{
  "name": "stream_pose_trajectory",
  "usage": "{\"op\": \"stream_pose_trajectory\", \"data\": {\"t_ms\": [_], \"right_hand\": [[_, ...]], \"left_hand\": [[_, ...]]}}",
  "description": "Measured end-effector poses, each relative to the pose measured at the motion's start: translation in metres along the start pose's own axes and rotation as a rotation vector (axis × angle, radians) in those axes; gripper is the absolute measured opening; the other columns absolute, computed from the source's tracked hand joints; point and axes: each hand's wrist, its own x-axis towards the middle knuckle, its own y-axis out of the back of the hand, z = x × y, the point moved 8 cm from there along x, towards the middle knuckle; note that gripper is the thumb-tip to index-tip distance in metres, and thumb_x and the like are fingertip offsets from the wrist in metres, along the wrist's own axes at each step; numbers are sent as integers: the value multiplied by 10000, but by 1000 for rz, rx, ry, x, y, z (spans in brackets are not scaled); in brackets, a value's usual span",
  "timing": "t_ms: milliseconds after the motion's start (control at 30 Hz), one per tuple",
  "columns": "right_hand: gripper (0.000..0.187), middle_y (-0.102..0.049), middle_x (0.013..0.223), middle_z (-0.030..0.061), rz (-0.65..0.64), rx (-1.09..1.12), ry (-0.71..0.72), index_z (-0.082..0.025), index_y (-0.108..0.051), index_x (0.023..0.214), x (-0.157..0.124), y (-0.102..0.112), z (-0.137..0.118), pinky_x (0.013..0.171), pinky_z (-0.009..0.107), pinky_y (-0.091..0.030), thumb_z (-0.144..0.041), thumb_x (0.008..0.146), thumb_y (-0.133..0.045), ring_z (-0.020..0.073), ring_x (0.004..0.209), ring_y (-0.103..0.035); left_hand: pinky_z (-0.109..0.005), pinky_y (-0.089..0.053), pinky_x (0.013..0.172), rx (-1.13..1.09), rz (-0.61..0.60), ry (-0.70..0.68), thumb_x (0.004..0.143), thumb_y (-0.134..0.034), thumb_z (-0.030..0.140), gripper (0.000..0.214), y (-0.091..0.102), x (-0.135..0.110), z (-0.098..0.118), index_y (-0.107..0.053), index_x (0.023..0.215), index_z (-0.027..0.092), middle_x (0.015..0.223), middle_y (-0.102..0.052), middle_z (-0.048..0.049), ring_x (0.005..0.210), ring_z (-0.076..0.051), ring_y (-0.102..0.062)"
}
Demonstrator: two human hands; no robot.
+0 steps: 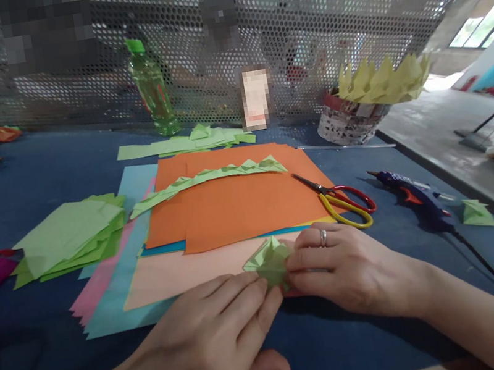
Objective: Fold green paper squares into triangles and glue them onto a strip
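Head-worn view, forward and down

Looks from the wearer's head across the flat dark-blue table point(70, 166) toward the grey perforated metal screen point(294, 11), close above the bare left hand point(217, 324) and bare right hand point(352, 271).

Paper stack point(250, 206) on table point(9, 197). Behind stack I see bottle point(152, 90); right, glue gun point(437, 214); left, loose sheets point(67, 232); partly on it, scissors point(320, 189).
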Motion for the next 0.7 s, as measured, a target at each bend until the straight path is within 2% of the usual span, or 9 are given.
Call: {"op": "stream_pose_trajectory", "data": {"t_ms": [67, 167, 267, 533, 700], "right_hand": [[227, -739, 984, 13, 11, -1, 2, -193, -702, 943, 0, 1, 0, 784, 334, -432, -211, 1040, -498, 182, 907, -574], [219, -738, 959, 12, 20, -3, -4, -193, -705, 933, 0, 1, 0, 776, 330, -434, -219, 1036, -513, 180, 891, -571], [222, -735, 947, 13, 10, 12, -33, -182, -686, 885, 0, -3, 2, 782, 323, -445, -215, 1031, -522, 176, 880, -576], [160, -724, 966, 35, 57, 83, -99, -171, -684, 896, -2, -4, 10, 831, 309, -492, -211, 1002, -572, 173, 900, -608], [176, -709, 1011, 65, 52, 140, -117, -178, -695, 950, -2, 1, 11, 857, 356, -497, -102, 949, -537, 197, 942, -611]], "left_hand": [[-366, -526, 853, -18, -35, 25, 1053, -460, 452, 417, -4, 3, -2, -679, 1213, 136, 1069, -743, -91, 983, -251, -676], [-361, -513, 854, -42, -100, 44, 1030, -487, 500, 423, -9, 5, -3, -695, 1167, 157, 1019, -735, -78, 960, -248, -662], [-361, -506, 857, -39, -93, 48, 1028, -488, 502, 434, -6, 6, -2, -699, 1152, 144, 1000, -732, -79, 956, -249, -659], [-381, -496, 919, -62, -114, 43, 1045, -453, 488, 453, -7, 6, -1, -664, 1247, 141, 1098, -728, -86, 1040, -260, -654], [-383, -505, 923, -68, -132, 33, 989, -560, 520, 462, -8, 3, -1, -667, 1245, 150, 1104, -731, -92, 1051, -274, -654]]}}
